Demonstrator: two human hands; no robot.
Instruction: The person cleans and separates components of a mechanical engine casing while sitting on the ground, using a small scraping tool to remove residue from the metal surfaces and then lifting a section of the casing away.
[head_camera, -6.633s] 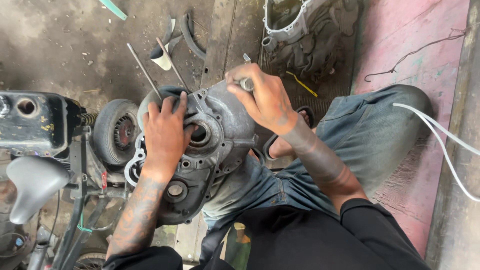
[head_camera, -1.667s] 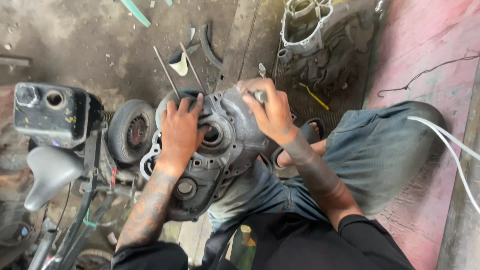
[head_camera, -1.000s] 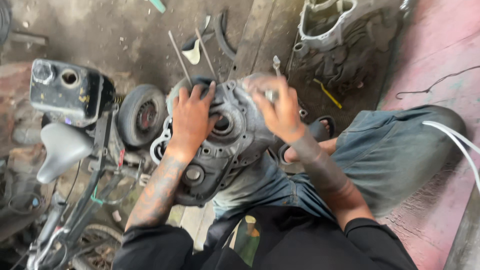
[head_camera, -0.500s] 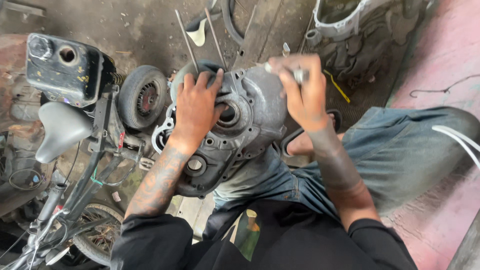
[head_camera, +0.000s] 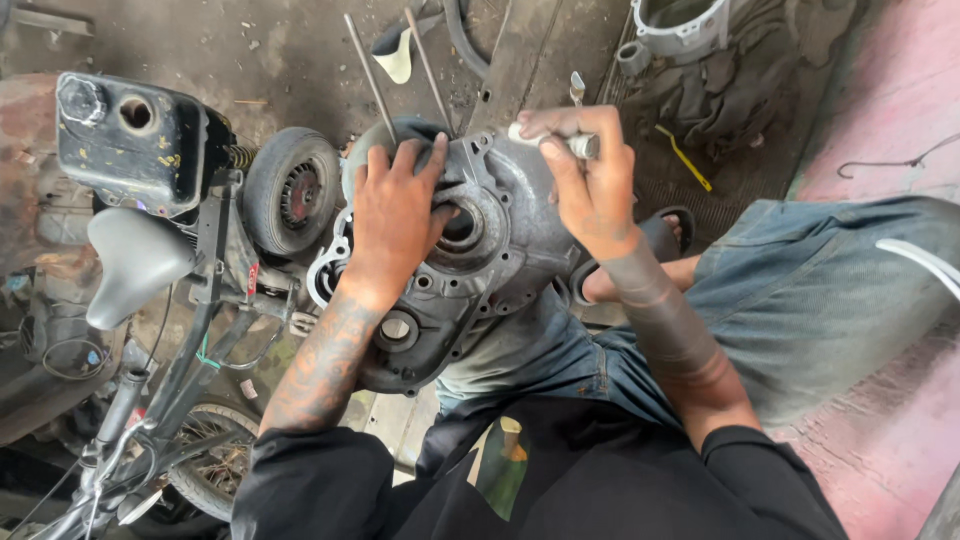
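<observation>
Grey metal engine cover (head_camera: 480, 255) rests on the person's lap; left hand (head_camera: 395, 215) lies flat on it, fingers spread, gripping nothing; right hand (head_camera: 585, 185) clenches a small metal tool (head_camera: 575, 145) at the top edge; prob. mid-fastening; next move needs steady pressure.

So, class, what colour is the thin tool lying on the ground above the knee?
Yellow tool, clearest in the head view.

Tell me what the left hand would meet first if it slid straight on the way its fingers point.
The left hand lies flat on the grey engine casing, fingers pointing up the picture. Past the casing's top edge, it would probably first reach the two thin metal rods on the floor, though depth is unclear.
</observation>
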